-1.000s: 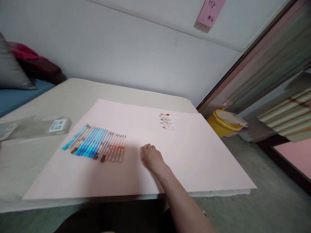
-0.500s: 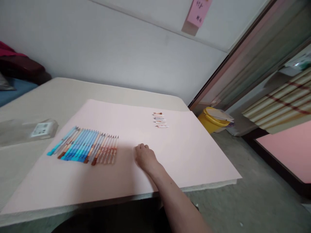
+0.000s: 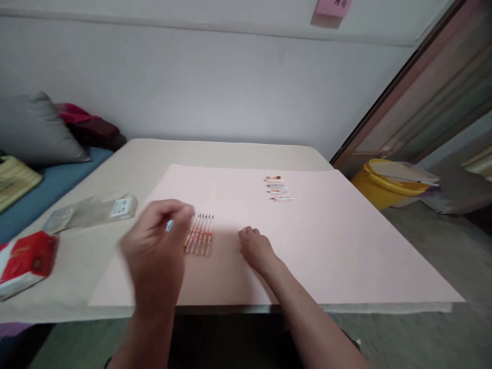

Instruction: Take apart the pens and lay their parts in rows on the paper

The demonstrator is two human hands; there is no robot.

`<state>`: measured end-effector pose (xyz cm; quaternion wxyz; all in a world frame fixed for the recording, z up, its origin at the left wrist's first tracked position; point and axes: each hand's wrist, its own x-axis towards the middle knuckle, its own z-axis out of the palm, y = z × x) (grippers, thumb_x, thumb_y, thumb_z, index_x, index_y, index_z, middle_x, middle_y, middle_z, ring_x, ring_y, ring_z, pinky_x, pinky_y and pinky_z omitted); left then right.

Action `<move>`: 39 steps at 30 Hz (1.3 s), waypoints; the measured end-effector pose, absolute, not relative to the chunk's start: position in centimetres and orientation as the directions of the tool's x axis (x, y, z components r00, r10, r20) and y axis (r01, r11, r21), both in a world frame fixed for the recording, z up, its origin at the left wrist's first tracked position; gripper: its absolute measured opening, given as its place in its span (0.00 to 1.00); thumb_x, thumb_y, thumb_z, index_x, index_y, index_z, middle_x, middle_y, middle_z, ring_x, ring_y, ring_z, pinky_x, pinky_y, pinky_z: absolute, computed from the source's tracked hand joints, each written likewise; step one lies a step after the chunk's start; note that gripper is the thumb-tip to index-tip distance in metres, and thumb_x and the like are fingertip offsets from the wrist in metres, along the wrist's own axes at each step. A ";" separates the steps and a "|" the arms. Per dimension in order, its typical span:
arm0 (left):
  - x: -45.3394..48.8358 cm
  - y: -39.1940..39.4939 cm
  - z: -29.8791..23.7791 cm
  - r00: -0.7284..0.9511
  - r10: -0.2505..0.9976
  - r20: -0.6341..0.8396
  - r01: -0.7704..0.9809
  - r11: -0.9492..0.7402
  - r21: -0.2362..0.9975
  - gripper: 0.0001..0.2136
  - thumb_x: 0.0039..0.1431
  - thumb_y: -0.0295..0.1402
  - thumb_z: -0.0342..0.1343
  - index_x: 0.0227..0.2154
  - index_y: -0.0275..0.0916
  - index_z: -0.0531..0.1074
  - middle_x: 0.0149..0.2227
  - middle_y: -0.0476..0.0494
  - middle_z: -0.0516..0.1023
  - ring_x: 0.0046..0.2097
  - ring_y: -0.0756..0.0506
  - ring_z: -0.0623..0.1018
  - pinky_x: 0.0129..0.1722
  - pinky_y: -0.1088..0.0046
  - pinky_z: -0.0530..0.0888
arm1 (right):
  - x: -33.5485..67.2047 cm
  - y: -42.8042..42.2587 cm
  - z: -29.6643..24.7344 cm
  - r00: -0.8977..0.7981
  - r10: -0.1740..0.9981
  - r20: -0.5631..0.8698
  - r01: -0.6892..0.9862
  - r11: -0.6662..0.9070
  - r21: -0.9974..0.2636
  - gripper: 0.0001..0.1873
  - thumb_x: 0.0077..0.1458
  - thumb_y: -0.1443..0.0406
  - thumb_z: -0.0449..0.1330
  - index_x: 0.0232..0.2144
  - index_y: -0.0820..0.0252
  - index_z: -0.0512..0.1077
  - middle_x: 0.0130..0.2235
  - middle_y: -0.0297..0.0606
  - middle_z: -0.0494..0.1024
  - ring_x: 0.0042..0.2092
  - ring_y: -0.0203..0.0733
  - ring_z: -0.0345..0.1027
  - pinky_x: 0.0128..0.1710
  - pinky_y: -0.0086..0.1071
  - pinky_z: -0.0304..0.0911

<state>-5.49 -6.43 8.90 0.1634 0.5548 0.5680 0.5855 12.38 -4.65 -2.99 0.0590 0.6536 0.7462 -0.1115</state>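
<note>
My left hand is raised over the left part of a pink sheet, slightly blurred. Its fingers are bent and the thumb meets the forefinger; whatever they might pinch is hidden. Behind it lies a row of pens side by side, tips pointing away from me. The hand covers most of this row; a bit of blue shows through the gap of the fingers. To the right of the row, my right hand rests palm down on the sheet, fingers lowered onto it, holding nothing visible. Several thin pens lie in a small stack farther back.
Left of the sheet are a clear plastic package and a red and white packet. A grey cushion sits beyond the table's left side. A yellow bucket stands on the floor to the right, and a wall closes off the back.
My view has turned left and levelled. My left hand has come into view, covering much of the pen row. My right hand keeps its place on the sheet.
</note>
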 end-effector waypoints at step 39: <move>-0.8 -1.0 -3.6 0.227 0.939 -0.259 0.949 -0.155 0.273 0.15 0.61 0.32 0.40 0.35 0.38 0.73 0.38 0.36 0.77 0.42 0.41 0.76 0.40 0.67 0.68 | 10.4 -4.8 -4.0 -0.201 0.977 -0.075 0.959 0.180 -0.220 0.14 0.59 0.72 0.45 0.44 0.63 0.67 0.43 0.49 0.72 0.42 0.44 0.68 0.38 0.34 0.62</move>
